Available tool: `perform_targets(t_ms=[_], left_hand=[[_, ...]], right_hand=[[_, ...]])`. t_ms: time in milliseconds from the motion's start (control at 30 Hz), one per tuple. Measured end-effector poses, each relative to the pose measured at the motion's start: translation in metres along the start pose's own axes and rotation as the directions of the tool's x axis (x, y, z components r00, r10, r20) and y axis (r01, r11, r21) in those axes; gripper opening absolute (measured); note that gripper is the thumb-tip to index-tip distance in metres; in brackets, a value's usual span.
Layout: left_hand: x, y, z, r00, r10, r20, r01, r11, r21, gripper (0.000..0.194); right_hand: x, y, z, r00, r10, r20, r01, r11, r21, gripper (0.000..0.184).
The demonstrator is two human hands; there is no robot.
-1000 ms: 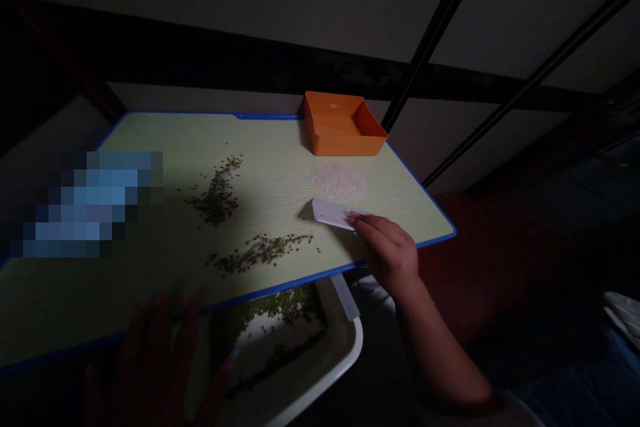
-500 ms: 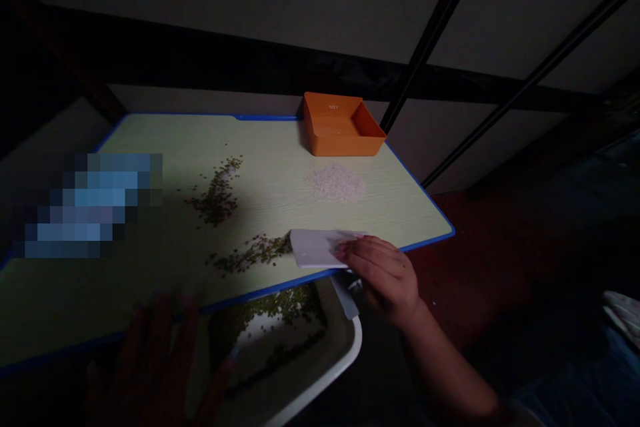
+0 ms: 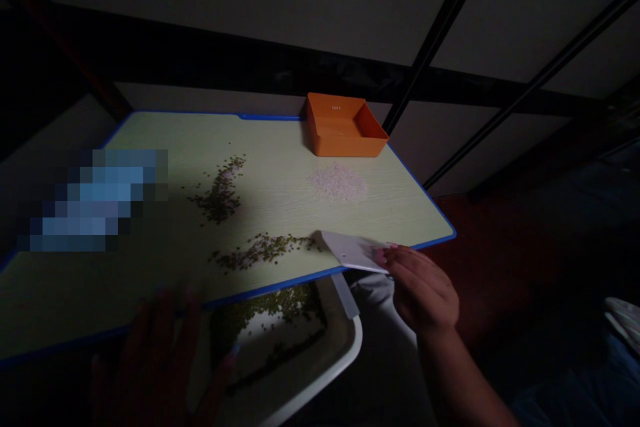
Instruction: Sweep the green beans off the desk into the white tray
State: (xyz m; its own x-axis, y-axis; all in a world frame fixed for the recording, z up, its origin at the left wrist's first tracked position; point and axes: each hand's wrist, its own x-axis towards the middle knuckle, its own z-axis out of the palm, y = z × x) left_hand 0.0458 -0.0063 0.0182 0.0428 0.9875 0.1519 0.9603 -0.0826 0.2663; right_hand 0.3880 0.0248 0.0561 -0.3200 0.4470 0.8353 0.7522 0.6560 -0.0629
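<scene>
My right hand (image 3: 425, 290) is closed on a white flat scraper card (image 3: 350, 250) at the near right edge of the pale table (image 3: 280, 147). The card's left tip lies beside the right end of a streak of green beans (image 3: 260, 250). Farther back on the table there is a second streak of green beans (image 3: 217, 190) and a small heap of white rice (image 3: 337, 183). In the dark below the table's near edge, my left hand (image 3: 155, 360) grips the left side of a white tray (image 3: 320, 360) with beans in it.
An orange open box (image 3: 345, 125) stands at the table's far right corner. A blurred blue patch (image 3: 93, 200) covers the table's left side. Dark frame bars (image 3: 440, 33) cross the wall behind. The table has a blue rim (image 3: 280, 288).
My right hand drew the card from beside the rice toward the near edge, pushed left into the bean streak, then pulled back right to the streak's right end. The left hand stayed put.
</scene>
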Motion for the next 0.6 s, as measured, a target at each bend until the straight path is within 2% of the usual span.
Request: perform_targets(t_ms=[33, 67, 233, 400, 600], left_hand=[[0.000, -0.001, 0.001, 0.993, 0.047, -0.106, -0.047, 0.999, -0.004, 0.074], [0.000, -0.002, 0.002, 0.989, 0.060, -0.132, -0.060, 0.998, 0.003, 0.073], [0.001, 0.001, 0.001, 0.995, 0.032, -0.097, -0.036, 0.999, -0.035, 0.071], [0.001, -0.001, 0.003, 0.987, 0.063, -0.145, -0.065, 0.998, -0.009, 0.073], [0.000, 0.007, -0.004, 0.998, 0.006, -0.065, -0.010, 0.998, -0.057, 0.072]], right_hand=[[-0.002, -0.002, -0.002, 1.000, -0.008, -0.002, 0.008, 1.000, -0.006, 0.038], [-0.004, -0.004, -0.004, 1.000, -0.013, 0.001, 0.013, 1.000, -0.013, 0.038], [-0.002, -0.015, -0.008, 0.999, -0.021, 0.032, 0.021, 1.000, 0.009, 0.034], [0.007, -0.019, -0.004, 0.999, -0.025, 0.034, 0.024, 1.000, 0.017, 0.033], [0.008, -0.019, -0.001, 0.999, -0.016, 0.040, 0.015, 1.000, 0.015, 0.036]])
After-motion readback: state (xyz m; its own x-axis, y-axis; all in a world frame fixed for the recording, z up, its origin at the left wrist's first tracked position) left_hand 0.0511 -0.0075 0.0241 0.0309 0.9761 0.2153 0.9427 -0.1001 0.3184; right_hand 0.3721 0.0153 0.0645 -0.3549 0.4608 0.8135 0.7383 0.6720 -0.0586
